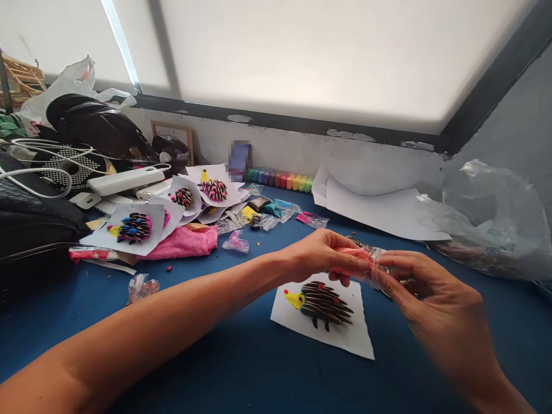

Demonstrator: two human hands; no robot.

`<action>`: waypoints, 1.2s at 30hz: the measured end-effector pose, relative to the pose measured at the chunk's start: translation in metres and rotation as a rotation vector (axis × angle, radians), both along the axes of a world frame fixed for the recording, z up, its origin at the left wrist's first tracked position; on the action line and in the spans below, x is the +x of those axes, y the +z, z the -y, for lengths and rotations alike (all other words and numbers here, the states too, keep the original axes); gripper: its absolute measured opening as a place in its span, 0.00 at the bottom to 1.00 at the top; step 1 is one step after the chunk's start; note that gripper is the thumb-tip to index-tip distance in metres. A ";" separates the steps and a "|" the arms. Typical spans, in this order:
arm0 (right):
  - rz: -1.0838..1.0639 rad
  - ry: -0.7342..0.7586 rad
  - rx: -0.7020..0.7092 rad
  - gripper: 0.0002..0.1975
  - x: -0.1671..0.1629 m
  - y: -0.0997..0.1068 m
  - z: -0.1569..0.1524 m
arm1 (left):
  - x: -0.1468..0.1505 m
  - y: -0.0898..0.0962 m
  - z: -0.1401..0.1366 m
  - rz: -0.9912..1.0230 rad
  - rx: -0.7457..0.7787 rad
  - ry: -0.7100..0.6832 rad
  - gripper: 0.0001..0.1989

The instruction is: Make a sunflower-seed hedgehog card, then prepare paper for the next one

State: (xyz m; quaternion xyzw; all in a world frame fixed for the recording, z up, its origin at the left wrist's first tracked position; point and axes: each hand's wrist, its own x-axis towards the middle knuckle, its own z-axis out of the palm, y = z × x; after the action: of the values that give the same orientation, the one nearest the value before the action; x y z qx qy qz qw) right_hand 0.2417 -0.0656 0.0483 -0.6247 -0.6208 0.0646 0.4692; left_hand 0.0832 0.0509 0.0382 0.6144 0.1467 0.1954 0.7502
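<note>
Between my two hands is a small clear plastic bag of orange-pink modelling clay (354, 253). My left hand (321, 253) is closed around the clay-filled part. The fingers of my right hand (435, 293) pinch the bag's clear end. Just below them, a hedgehog figure (325, 303) with a yellow clay face, red dots and spines of striped sunflower seeds lies on a white paper sheet (360, 342). Behind my hands is a pile of sunflower seeds (386, 287), partly covered by my fingers.
Several finished hedgehogs on paper (149, 230) lie at the left beside a pink towel (183, 242). Small clay packets (271, 208) are scattered mid-table. A row of coloured clay (282, 179) lines the wall. White paper (375, 210) and a plastic bag (504, 213) lie at the right; black bags (34, 213) crowd the left.
</note>
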 end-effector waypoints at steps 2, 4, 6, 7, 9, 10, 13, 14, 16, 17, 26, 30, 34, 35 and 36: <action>0.022 0.019 0.016 0.07 0.000 -0.001 0.000 | 0.000 -0.001 -0.001 -0.011 -0.013 0.004 0.16; 0.047 0.032 0.027 0.07 -0.001 -0.002 0.000 | 0.000 -0.002 -0.002 -0.029 -0.026 0.012 0.17; 0.055 0.020 0.021 0.07 -0.001 -0.004 -0.001 | 0.000 -0.003 -0.002 -0.035 -0.032 0.031 0.17; 0.055 0.008 0.015 0.07 -0.002 -0.004 -0.001 | 0.000 -0.003 -0.001 -0.035 -0.031 0.041 0.18; 0.058 -0.021 0.003 0.09 -0.002 -0.006 -0.002 | 0.001 -0.003 0.000 -0.038 -0.030 0.065 0.18; 0.063 -0.031 0.001 0.10 -0.002 -0.006 -0.002 | 0.001 -0.002 0.001 -0.044 -0.029 0.084 0.18; 0.072 -0.033 -0.011 0.11 -0.003 -0.006 -0.004 | 0.002 0.001 0.005 -0.073 -0.024 0.148 0.18; 0.071 -0.028 -0.015 0.11 -0.003 -0.006 -0.004 | 0.003 0.002 0.006 -0.081 -0.022 0.165 0.18; 0.073 -0.025 -0.016 0.11 -0.004 -0.005 -0.004 | 0.004 0.003 0.008 -0.085 -0.020 0.183 0.16; 0.077 -0.026 -0.012 0.10 -0.005 -0.005 -0.004 | 0.004 0.003 0.009 -0.081 -0.018 0.190 0.16; 0.105 -0.039 -0.007 0.10 -0.009 -0.007 -0.001 | 0.011 0.003 0.016 -0.091 0.021 0.275 0.06; 0.110 -0.031 -0.007 0.10 -0.012 -0.009 -0.001 | 0.013 0.000 0.021 -0.082 0.223 0.336 0.06; 0.077 -0.064 0.004 0.09 -0.010 -0.002 0.001 | 0.009 0.005 0.008 -0.127 0.249 0.371 0.03; 0.057 -0.077 0.013 0.09 -0.009 0.001 0.002 | 0.006 0.007 0.001 -0.151 0.260 0.387 0.03; 0.032 -0.086 0.014 0.08 -0.008 0.004 0.002 | 0.002 0.009 -0.006 -0.177 0.283 0.405 0.05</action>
State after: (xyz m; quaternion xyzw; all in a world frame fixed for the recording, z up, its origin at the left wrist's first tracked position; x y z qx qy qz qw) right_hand 0.2332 -0.0673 0.0527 -0.6485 -0.6013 0.0301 0.4658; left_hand 0.0847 0.0570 0.0467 0.6859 0.3032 0.3057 0.5866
